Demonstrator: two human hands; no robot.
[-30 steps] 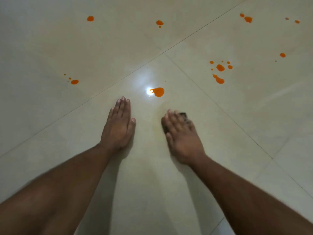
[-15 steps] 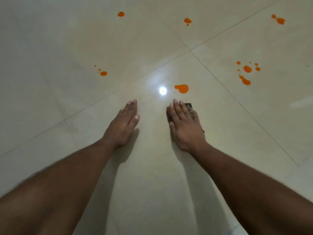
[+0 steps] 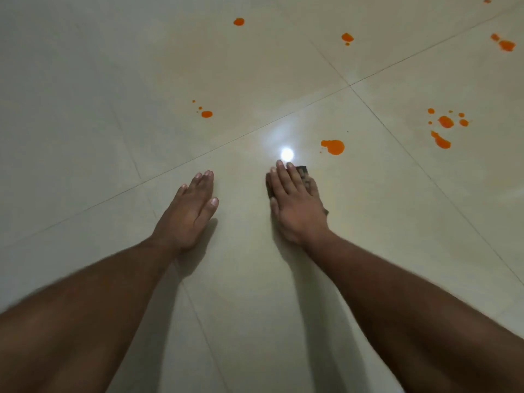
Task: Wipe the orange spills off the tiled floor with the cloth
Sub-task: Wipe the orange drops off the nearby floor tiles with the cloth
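The right hand [image 3: 295, 205] lay flat, pressing a dark cloth [image 3: 304, 175] to the tiled floor [image 3: 85, 137] at centre frame; the left hand [image 3: 190, 211] rested flat and empty. Orange spills [image 3: 333, 146] dotted the upper frame, all seemingly unwiped, so most work apparently remained.

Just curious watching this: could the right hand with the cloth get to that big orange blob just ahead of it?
Probably yes. The right hand presses the cloth flat, and only bare tiled floor lies between it and the nearest spill.

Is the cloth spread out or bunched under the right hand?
Cannot tell: the right hand lies flat over the cloth, leaving only dark edges showing.
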